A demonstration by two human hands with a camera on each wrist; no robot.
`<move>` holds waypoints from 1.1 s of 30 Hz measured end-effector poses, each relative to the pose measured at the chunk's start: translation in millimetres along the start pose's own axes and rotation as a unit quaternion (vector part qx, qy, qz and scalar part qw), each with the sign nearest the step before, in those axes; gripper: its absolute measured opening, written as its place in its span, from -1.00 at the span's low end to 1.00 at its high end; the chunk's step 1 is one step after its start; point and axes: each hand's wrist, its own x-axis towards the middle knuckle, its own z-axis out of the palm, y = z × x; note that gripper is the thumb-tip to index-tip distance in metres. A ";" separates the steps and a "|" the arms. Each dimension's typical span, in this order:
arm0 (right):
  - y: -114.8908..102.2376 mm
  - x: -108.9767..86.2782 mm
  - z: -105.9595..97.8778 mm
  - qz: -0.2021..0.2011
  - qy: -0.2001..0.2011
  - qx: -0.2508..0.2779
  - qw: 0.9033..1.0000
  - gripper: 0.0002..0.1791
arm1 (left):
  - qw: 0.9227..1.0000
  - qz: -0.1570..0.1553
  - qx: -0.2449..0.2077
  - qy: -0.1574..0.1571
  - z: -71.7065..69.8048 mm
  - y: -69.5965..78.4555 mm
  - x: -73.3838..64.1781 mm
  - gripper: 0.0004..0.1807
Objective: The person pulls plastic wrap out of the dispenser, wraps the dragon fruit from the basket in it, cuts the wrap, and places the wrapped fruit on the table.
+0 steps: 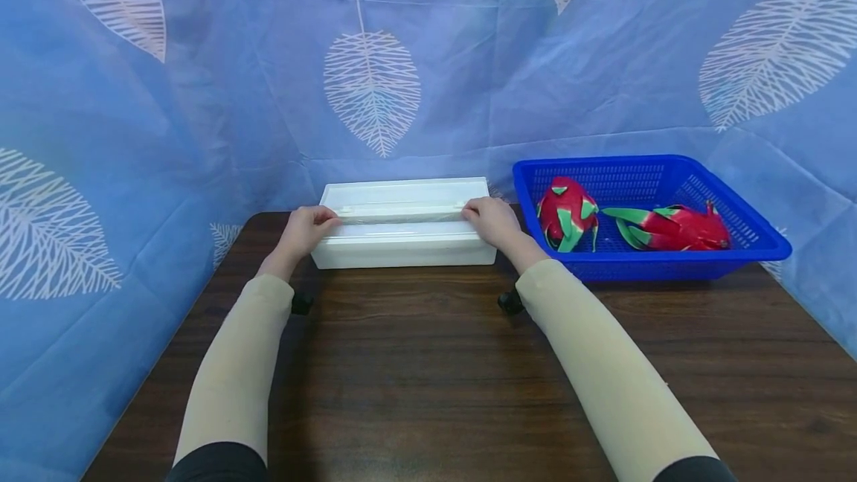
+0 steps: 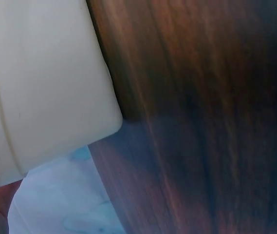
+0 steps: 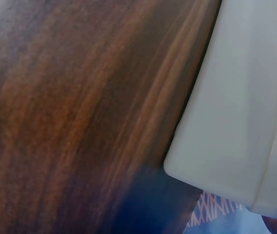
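A long white cling film dispenser box point(image 1: 405, 250) stands at the far side of the table. Across its top, a clear strip of cling film point(image 1: 402, 219) stretches between the two hands. My left hand point(image 1: 309, 230) pinches the film near the left end with thumb and forefinger. At the right end, my right hand point(image 1: 495, 222) pinches it likewise. In the left wrist view the box's rounded corner point(image 2: 80, 97) fills the left side and hides most of the hand. The right wrist view shows the opposite corner point(image 3: 226, 122), with only a bit of fingers at the lower edge.
To the right of the box, a blue plastic basket point(image 1: 652, 266) holds two red dragon fruits, one upright-looking point(image 1: 561, 218) and one lying point(image 1: 689, 229). Dark wooden table point(image 1: 415, 378) extends in front. Behind hangs a blue cloth point(image 1: 462, 95) with white leaf prints.
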 end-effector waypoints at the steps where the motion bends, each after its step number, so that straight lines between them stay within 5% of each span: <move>1: -0.4 0.5 -0.6 -0.001 -0.001 0.003 1.000 -0.71 | 1.000 0.004 0.001 0.003 0.7 -0.2 -0.2 -0.81; 8: -2.0 1.6 -4.9 0.007 -0.002 0.021 1.000 -0.70 | 0.999 0.037 0.023 0.015 3.2 1.2 -1.3 -0.85; 19: -11.2 6.2 -16.5 0.019 0.009 0.037 0.999 -0.67 | 1.000 -0.009 -0.009 0.021 -3.1 9.1 2.1 -0.83; 33: -18.3 9.9 -36.2 0.031 0.004 0.054 0.998 -0.67 | 1.000 0.005 0.007 0.010 -19.3 17.8 2.2 -0.81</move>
